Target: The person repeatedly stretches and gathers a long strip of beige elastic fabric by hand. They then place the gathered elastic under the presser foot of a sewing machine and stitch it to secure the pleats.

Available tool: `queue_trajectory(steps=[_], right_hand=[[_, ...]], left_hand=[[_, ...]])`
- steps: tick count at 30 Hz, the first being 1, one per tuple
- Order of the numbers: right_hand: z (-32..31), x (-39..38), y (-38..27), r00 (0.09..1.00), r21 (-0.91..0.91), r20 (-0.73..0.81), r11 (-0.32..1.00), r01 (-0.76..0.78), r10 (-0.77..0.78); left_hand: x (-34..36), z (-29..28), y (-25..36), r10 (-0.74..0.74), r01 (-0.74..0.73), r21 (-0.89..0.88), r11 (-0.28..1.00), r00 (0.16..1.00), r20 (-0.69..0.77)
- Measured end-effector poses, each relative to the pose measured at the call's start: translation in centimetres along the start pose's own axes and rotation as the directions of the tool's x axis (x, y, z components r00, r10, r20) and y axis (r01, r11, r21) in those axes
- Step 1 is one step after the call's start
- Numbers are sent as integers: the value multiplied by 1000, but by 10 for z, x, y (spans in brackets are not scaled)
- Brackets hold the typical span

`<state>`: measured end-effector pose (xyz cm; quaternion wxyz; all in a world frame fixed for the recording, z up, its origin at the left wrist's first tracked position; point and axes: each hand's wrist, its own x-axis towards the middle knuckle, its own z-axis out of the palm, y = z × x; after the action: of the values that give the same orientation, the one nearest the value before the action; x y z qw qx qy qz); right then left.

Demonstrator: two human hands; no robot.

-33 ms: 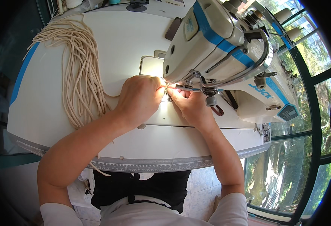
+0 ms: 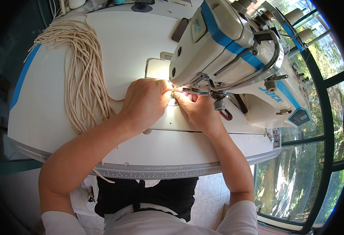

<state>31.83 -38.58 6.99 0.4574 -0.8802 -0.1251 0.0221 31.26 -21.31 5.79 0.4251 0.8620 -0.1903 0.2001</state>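
Note:
Both hands meet at the needle area of a white and blue sewing machine (image 2: 219,43), under its lit head. My left hand (image 2: 145,102) is closed, thumb and fingertips pinched beside the needle. From the right, my right hand (image 2: 199,111) also pinches there, its fingertips close to the left ones. What lies between the fingertips is too small and glaring to make out. A long bundle of cream cords (image 2: 83,74) is spread on the table left of my left hand. One strand runs from it to behind my left wrist.
The white table (image 2: 136,35) has a ruler strip (image 2: 160,170) along its curved front edge. A dark phone-like object (image 2: 180,29) lies behind the machine head. Loose cord ends (image 2: 103,176) hang over the front edge. Thread cones (image 2: 294,15) stand at the far right, near windows.

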Motion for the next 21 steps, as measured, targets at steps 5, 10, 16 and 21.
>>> queue_trajectory(steps=[5, 10, 16, 21], right_hand=[[1, 0, 0, 1000, 24, -6, 1000, 6, -6], [1, 0, 1, 1000, 11, -4, 1000, -17, 17], [0, 0, 4, 1000, -36, -1, 999, -21, 21], [1, 0, 1, 1000, -1, -22, 1000, 1, -1]], left_hand=[[0, 1, -2, 28, -28, 19, 999, 999, -16], [0, 0, 0, 10, -10, 35, 999, 1000, -7], [0, 0, 0, 10, -10, 2, 1000, 1000, -18], [0, 1, -1, 25, -25, -2, 1000, 999, -30]])
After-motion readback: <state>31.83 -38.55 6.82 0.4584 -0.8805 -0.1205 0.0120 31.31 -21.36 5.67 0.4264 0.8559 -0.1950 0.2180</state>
